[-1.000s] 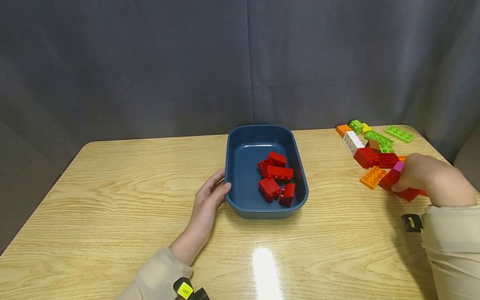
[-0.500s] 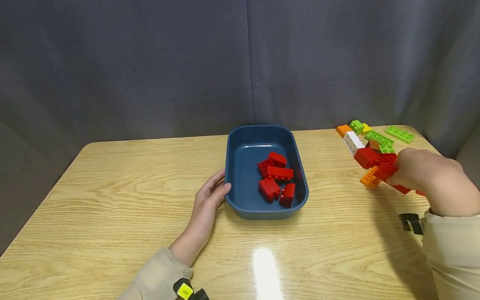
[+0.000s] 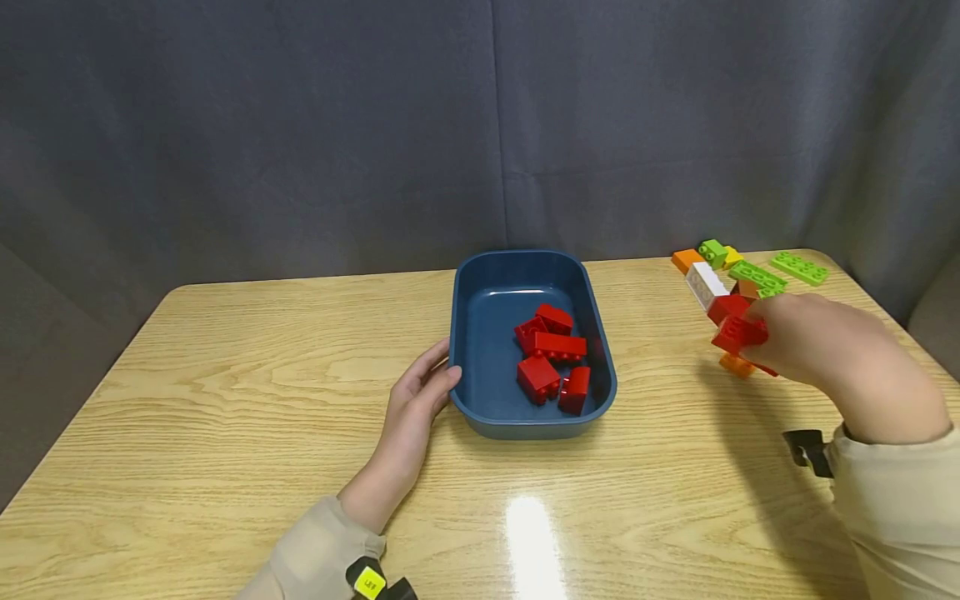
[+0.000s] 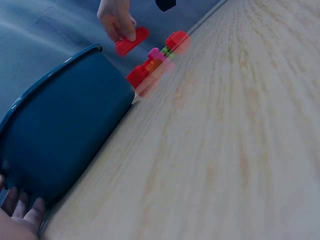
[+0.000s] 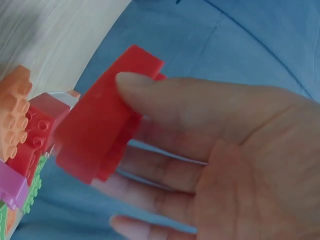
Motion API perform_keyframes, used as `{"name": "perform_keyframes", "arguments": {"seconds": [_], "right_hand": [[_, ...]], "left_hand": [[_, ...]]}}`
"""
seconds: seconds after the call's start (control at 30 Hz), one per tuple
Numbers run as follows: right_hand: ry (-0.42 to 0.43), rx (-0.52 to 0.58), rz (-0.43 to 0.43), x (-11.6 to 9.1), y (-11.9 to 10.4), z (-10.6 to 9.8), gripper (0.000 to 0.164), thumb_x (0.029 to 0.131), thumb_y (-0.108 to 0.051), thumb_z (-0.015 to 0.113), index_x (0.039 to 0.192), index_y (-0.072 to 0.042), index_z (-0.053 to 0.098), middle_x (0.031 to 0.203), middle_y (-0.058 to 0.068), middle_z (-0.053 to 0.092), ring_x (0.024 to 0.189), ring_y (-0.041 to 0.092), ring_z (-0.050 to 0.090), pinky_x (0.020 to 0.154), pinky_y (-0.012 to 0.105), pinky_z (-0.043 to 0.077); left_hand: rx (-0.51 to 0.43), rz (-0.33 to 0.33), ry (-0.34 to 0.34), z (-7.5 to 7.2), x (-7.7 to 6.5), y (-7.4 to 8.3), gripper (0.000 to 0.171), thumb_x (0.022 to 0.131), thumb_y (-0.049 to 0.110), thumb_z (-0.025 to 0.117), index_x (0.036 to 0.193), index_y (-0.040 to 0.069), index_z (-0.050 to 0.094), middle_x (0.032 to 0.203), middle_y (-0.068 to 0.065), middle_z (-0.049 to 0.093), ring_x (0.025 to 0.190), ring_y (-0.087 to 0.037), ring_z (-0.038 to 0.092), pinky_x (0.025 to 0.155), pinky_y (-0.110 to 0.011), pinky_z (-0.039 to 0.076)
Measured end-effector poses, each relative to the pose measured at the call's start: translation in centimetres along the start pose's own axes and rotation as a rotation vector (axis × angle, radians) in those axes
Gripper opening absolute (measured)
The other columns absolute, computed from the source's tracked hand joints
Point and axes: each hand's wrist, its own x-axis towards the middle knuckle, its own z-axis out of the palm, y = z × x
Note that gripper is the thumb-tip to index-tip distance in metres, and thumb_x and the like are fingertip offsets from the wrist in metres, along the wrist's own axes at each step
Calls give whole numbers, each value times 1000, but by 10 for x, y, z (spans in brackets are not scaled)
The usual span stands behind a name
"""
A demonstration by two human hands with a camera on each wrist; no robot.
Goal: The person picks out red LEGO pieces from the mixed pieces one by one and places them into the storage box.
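Observation:
A deep blue plastic bin (image 3: pixel 534 427) stands in mid-table with several red toy building bricks (image 3: pixel 560 347) inside. My left hand (image 3: pixel 408 408) holds its near left side, thumb over the rim and fingers along the outer wall; the left wrist view shows these fingers (image 4: pixel 22 212) low on the wall. At the right, my right hand (image 3: pixel 832 354) pinches a long red brick (image 5: pixel 102 117) between thumb and fingers, raised over the pile. An orange studded brick (image 3: pixel 737 365) and another red brick (image 3: pixel 724 308) lie partly hidden beneath it.
Behind the right hand lie a white brick (image 3: pixel 706 285), an orange brick (image 3: pixel 686 260), light green plates (image 3: pixel 799 268) and a yellow brick (image 3: pixel 732 257). A magenta brick (image 5: pixel 12 185) shows in the right wrist view. A dark curtain (image 3: pixel 337 142) hangs behind the wooden table (image 3: pixel 262 400).
My right hand has lifted the red brick out of the pile and moved left with it, toward the bin. The left hand and the bin have stayed in place.

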Motion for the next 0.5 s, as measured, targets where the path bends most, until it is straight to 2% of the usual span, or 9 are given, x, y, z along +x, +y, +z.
{"name": "perform_keyframes", "arguments": {"seconds": [0.23, 0.37, 0.5], "right_hand": [[76, -12, -78, 5, -11, 3, 32, 79, -18, 68, 104, 1, 67, 85, 16, 72, 67, 23, 58, 61, 47, 50], [105, -15, -100, 6, -19, 4, 32, 80, -19, 67, 106, 0, 67, 86, 17, 70, 68, 24, 57, 60, 45, 50], [157, -6, -118, 7, -25, 4, 32, 81, -23, 66, 104, -1, 66, 79, 12, 68, 65, 23, 53, 58, 41, 46]], "left_hand": [[9, 1, -6, -1, 0, 0, 48, 92, 23, 53, 139, 13, 45, 142, -13, 49, 127, -22, 47, 109, -44, 37], [10, 1, -5, -1, 0, 0, 48, 92, 23, 53, 139, 13, 45, 142, -13, 49, 127, -22, 47, 109, -44, 37], [5, 3, -1, -1, 0, 0, 48, 92, 22, 53, 139, 12, 45, 142, -13, 50, 127, -22, 48, 109, -44, 38]]}}
